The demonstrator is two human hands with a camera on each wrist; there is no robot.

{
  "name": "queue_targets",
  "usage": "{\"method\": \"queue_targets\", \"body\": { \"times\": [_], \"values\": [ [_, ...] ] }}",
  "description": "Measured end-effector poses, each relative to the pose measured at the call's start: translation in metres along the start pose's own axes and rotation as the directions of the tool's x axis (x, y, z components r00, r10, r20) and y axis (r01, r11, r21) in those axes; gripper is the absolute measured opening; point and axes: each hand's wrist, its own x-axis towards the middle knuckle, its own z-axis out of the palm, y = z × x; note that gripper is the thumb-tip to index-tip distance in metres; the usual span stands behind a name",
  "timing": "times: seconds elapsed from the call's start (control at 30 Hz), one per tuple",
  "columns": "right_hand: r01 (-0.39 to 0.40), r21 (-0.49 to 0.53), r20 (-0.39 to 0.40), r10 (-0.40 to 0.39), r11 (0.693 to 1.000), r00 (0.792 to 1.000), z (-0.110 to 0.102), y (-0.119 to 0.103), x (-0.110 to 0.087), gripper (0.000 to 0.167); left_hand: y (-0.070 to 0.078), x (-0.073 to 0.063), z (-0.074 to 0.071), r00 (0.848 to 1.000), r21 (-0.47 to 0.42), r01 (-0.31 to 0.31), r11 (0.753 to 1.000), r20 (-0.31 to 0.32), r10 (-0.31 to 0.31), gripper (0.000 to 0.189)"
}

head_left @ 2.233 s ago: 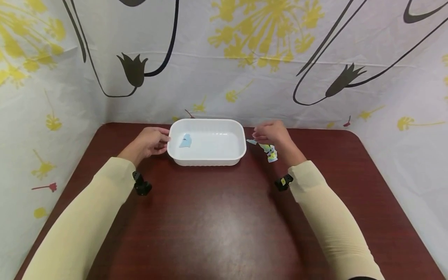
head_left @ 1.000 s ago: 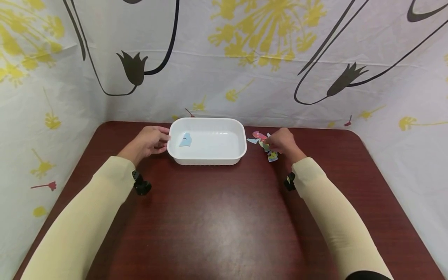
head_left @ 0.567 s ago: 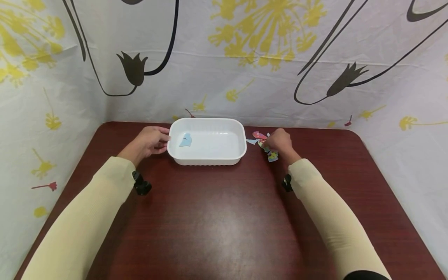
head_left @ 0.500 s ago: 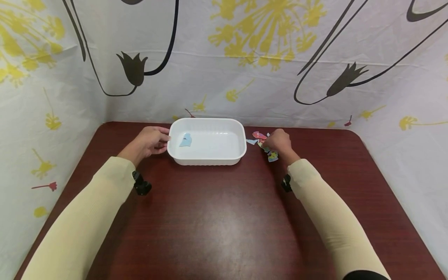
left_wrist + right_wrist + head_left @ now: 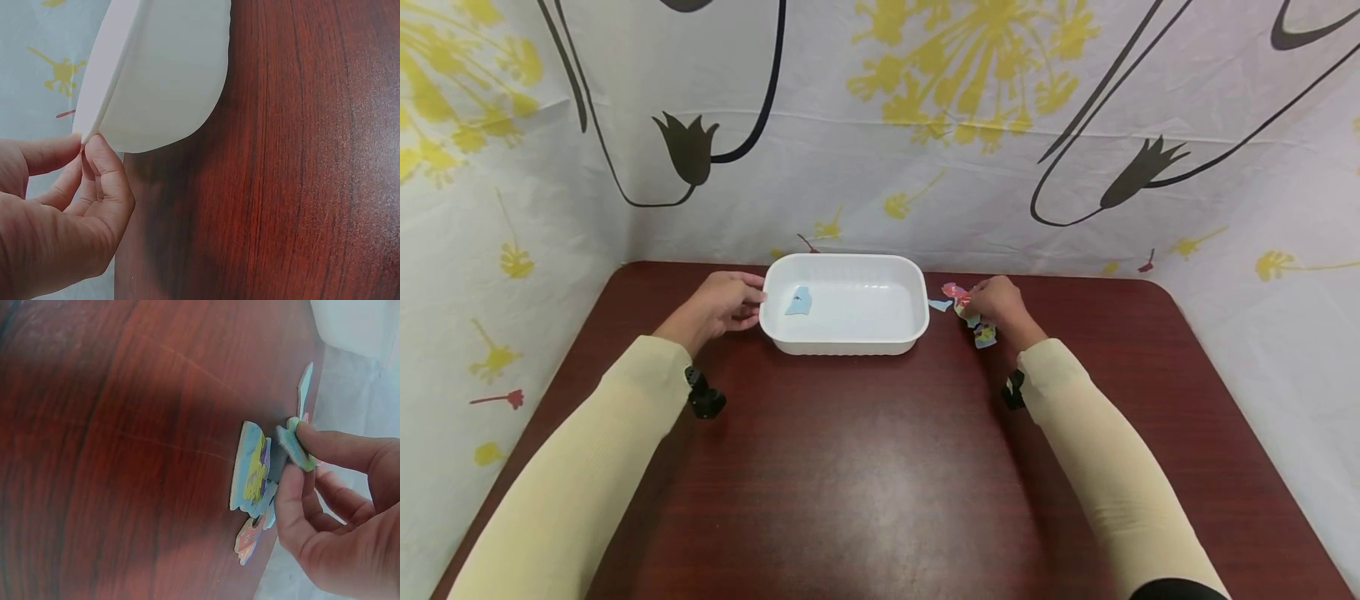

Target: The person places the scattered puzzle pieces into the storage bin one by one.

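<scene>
My left hand [image 5: 726, 300] pinches the left end of a white plastic tub [image 5: 848, 347] between thumb and fingers; the left wrist view shows the tub's rim [image 5: 119, 69] in that pinch. One light-blue jigsaw puzzle piece [image 5: 799, 301] lies inside the tub. To the right of the tub, my right hand [image 5: 1000, 302] is over a small pile of puzzle pieces. Its thumb and fingers pinch a green-and-blue puzzle piece [image 5: 294, 447], which stands tilted. Beside it lie a blue-and-yellow piece [image 5: 250, 469] and an orange piece [image 5: 249, 544]. A pink piece [image 5: 953, 290] shows behind the fingers.
A pointed light-blue piece [image 5: 939, 306] lies between the tub and the pile. The dark red-brown table [image 5: 865, 467] has its back edge close behind the tub, against a patterned cloth [image 5: 820, 167].
My right hand has moved from beside the tub down and right onto the pile, uncovering the pink piece, and now grips a puzzle piece. My left hand and the tub have stayed in place.
</scene>
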Motion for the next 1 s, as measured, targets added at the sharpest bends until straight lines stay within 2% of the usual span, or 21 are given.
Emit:
{"method": "queue_targets", "body": {
  "times": [0.07, 0.2, 0.37, 0.57, 0.67, 0.83, 1.0],
  "values": [
    [-0.009, 0.071, 0.03, 0.007, 0.997, 1.0, -0.001, 0.0, 0.0, 0.035, 0.0, 0.0, 0.0, 1.0, 0.002, 0.0, 1.0, -0.002, 0.0, 0.04],
    [-0.002, 0.151, 0.072, -0.009, 0.989, 0.997, -0.003, 0.003, 0.004, 0.04, 0.001, -0.001, -0.001, 1.0, -0.005, 0.004, 1.0, -0.006, -0.004, 0.04],
    [0.015, 0.132, 0.112, -0.03, 0.991, 0.993, -0.009, 0.004, 0.009, 0.04, 0.002, -0.002, -0.003, 1.0, -0.009, 0.004, 1.0, -0.014, -0.004, 0.04],
    [-0.014, 0.091, 0.189, -0.003, 0.996, 0.982, -0.018, 0.009, 0.01, 0.041, 0.0, -0.001, 0.001, 1.0, -0.016, -0.004, 1.0, -0.007, 0.004, 0.039],
    [-0.023, 0.099, 0.201, 0.003, 0.995, 0.98, -0.021, 0.011, 0.008, 0.042, -0.001, 0.0, 0.003, 1.0, -0.023, -0.003, 1.0, 0.004, 0.003, 0.04],
    [-0.009, 0.188, 0.216, -0.033, 0.982, 0.976, -0.022, 0.009, 0.003, 0.045, -0.002, 0.001, 0.002, 1.0, -0.019, -0.004, 1.0, -0.007, 0.004, 0.038],
    [-0.031, 0.279, 0.247, -0.04, 0.96, 0.968, -0.022, 0.006, 0.001, 0.048, -0.002, 0.001, 0.001, 1.0, -0.025, 0.003, 1.0, -0.02, -0.003, 0.036]
  ]
}}
